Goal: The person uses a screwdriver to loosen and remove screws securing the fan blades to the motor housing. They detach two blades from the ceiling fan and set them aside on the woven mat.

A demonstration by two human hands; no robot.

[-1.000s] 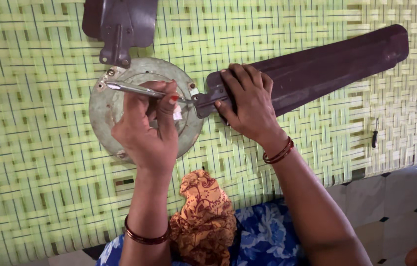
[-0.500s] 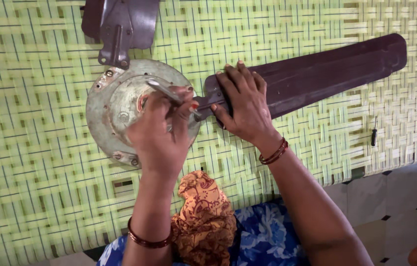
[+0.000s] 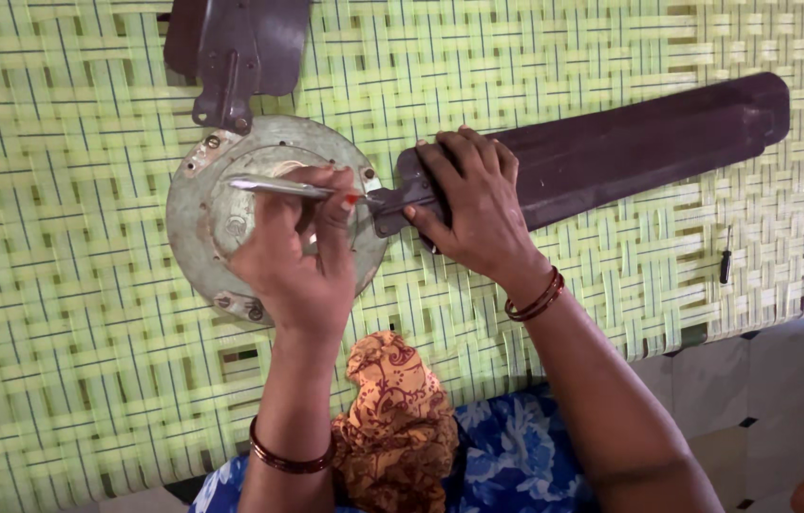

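1. Left hand (image 3: pixel 299 266), centre left of the frame: fingers closed around a slim metal wrench (image 3: pixel 278 186), its far end at the blade bracket (image 3: pixel 390 211).
2. Right hand (image 3: pixel 478 204), centre: fingers spread flat, pressing down on the root of the dark fan blade (image 3: pixel 649 142), which runs to the upper right.
3. Round motor hub (image 3: pixel 202 228) lies on the woven green cot (image 3: pixel 60 361).
4. Progress: this blade and a second blade (image 3: pixel 240 43), top left, both sit at the hub; the fastener's tightness cannot be judged.

a green woven cot (image 3: pixel 69 361) carries a fan motor disc (image 3: pixel 198 237), brown blades (image 3: pixel 630 142) and a small screwdriver (image 3: pixel 725 264).
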